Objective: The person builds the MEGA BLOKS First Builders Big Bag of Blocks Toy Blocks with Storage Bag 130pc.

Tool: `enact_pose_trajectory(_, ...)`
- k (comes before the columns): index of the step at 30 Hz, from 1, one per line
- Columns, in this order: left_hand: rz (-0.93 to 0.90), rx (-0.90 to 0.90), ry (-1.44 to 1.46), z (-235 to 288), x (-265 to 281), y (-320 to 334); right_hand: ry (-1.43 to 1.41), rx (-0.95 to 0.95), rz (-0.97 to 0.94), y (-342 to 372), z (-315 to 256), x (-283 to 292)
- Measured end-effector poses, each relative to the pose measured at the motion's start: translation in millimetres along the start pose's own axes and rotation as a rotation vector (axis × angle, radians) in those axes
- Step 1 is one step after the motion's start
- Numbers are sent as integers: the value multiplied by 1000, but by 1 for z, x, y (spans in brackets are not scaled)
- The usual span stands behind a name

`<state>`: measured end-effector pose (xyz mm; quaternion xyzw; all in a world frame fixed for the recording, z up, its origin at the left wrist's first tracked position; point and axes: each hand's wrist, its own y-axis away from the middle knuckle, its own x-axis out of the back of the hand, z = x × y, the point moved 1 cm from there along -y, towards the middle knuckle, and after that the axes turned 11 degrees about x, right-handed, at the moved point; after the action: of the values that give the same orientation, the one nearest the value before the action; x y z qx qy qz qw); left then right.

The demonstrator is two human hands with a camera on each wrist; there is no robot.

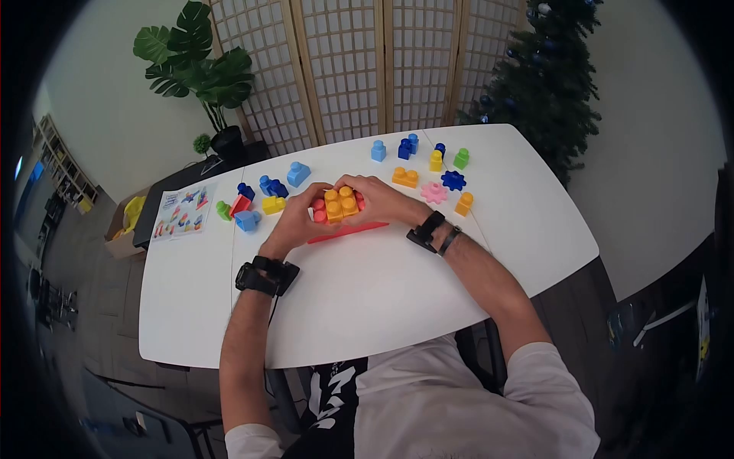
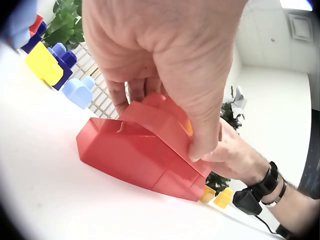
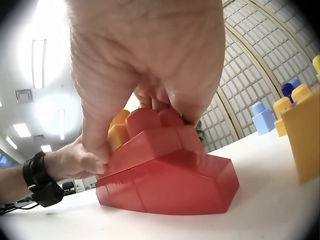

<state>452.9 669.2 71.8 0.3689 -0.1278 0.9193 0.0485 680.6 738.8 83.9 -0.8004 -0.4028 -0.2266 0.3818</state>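
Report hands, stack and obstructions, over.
Left hand and right hand gripping upper red piece over red base. Orange block on top. Yellow block beside left hand, off the stack.

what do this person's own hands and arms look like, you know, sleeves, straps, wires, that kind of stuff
The left hand and right hand wear no gloves. Each wrist has a black strap with a chunky black block and a thin dark cable. The right wrist also wears a slim band with a metallic look. Pale short sleeves leave both forearms bare.
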Motion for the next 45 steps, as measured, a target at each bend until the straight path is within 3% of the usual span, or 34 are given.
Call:
enact_pose_trajectory(4,-39,65,38,14,5,2,42,-6,-42,4,-3,10)
enact_pose_trajectory(6,-54,124,37,26,5,3,117,7,53,15,-13,31)
enact_pose_trajectory(8,216,-110,7,38,1,6,113,-33,68,30,-22,58)
enact_pose_trajectory(9,220,-104,11,50,1,6,155,-84,116,40,-20,71)
enact_pose_trajectory(11,212,-298,-216,83,-3,1,196,-138,155,61,-21,89)
enact_pose_trajectory(12,216,-292,-211,89,-14,-5,228,-195,162,71,-24,99)
enact_pose_trajectory(14,40,-436,-317,97,-46,-20,266,-246,160,87,-25,114)
enact_pose_trajectory(19,-14,-385,-622,100,-132,-46,404,-397,126,125,-23,125)
enact_pose_trajectory(20,-24,-349,-755,100,-139,-48,407,-388,121,134,-21,124)
enact_pose_trajectory(22,-17,-360,-757,102,-145,-49,705,-315,106,153,-13,122)
enact_pose_trajectory(24,-22,-376,-762,104,-144,-46,707,-296,102,172,6,124)
enact_pose_trajectory(26,-113,-319,-629,108,-139,-39,701,-286,99,171,1,122)
enact_pose_trajectory(28,-125,-274,-481,120,-117,-26,580,-563,33,169,-5,123)
enact_pose_trajectory(29,-134,-232,-331,129,-100,-19,575,-562,37,169,-1,124)
enact_pose_trajectory(32,69,-252,-30,130,-37,-6,436,-600,28,173,11,126)
enact_pose_trajectory(36,243,-148,212,81,42,-1,372,-497,137,157,-8,126)
enact_pose_trajectory(38,115,81,263,48,64,0,318,-459,194,141,-20,124)
enact_pose_trajectory(40,99,201,335,20,62,4,242,-369,262,122,-27,120)
enact_pose_trajectory(45,17,246,336,-23,32,7,105,-186,292,72,-30,97)
